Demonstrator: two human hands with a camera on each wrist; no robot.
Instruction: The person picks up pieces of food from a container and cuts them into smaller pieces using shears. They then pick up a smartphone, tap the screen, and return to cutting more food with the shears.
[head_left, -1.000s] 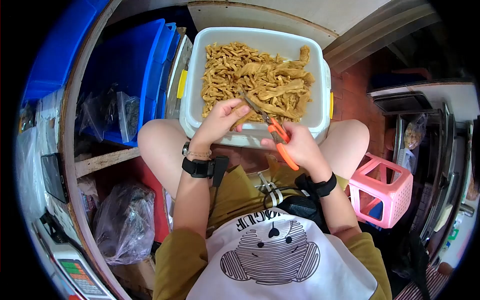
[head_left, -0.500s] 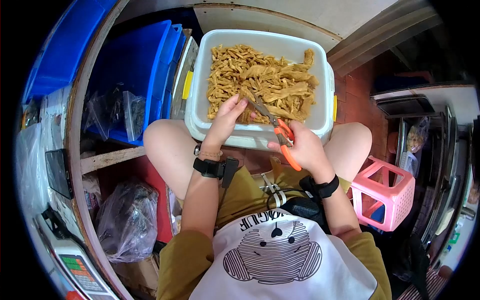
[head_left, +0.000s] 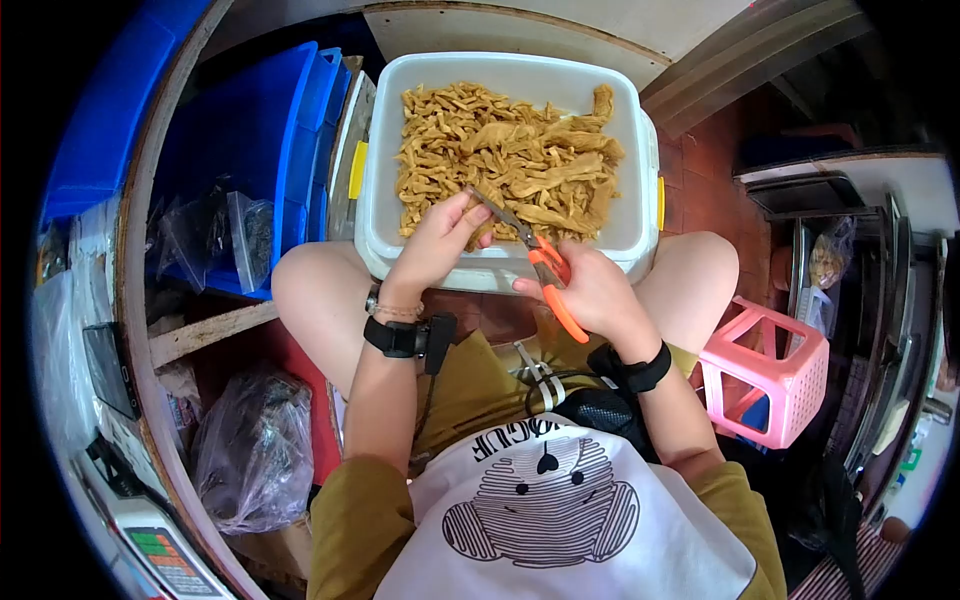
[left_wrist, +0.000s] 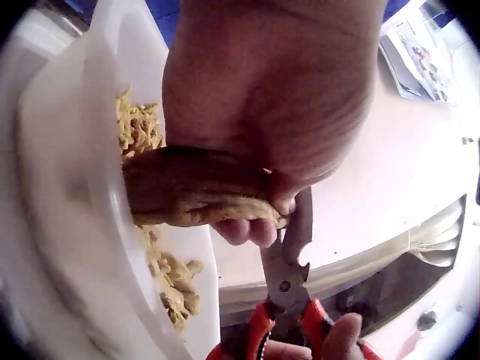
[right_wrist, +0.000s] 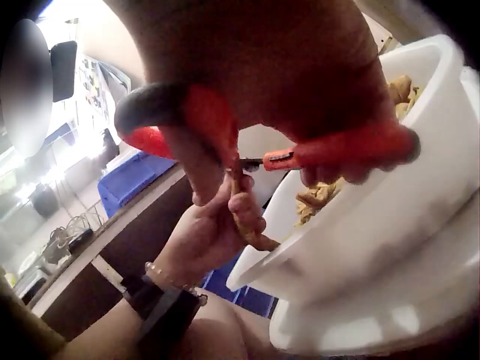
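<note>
A white tub (head_left: 385, 130) holds a heap of brownish-yellow strips (head_left: 520, 150), small pieces at its left and longer folded ones at its right. Over the near edge my left hand (head_left: 440, 240) pinches one wrinkled strip (left_wrist: 202, 196), its end between thumb and fingers in the left wrist view. My right hand (head_left: 590, 290) grips orange-handled scissors (head_left: 550, 275) through the handles. The blades (left_wrist: 289, 259) lie at the strip's end, beside the left fingertips. In the right wrist view, the right hand (right_wrist: 262, 75) covers much of the scissors.
Blue bins (head_left: 240, 150) with small plastic bags stand at the left, above a wooden shelf edge (head_left: 215, 332) and a clear bag (head_left: 255, 450). A pink stool (head_left: 775, 385) is at the right. Both knees flank the tub; a scale (head_left: 160, 550) sits at lower left.
The head view has shifted slightly. Both hands remain over the tub's near edge, and the scissor blades have come closer to the left fingertips.
</note>
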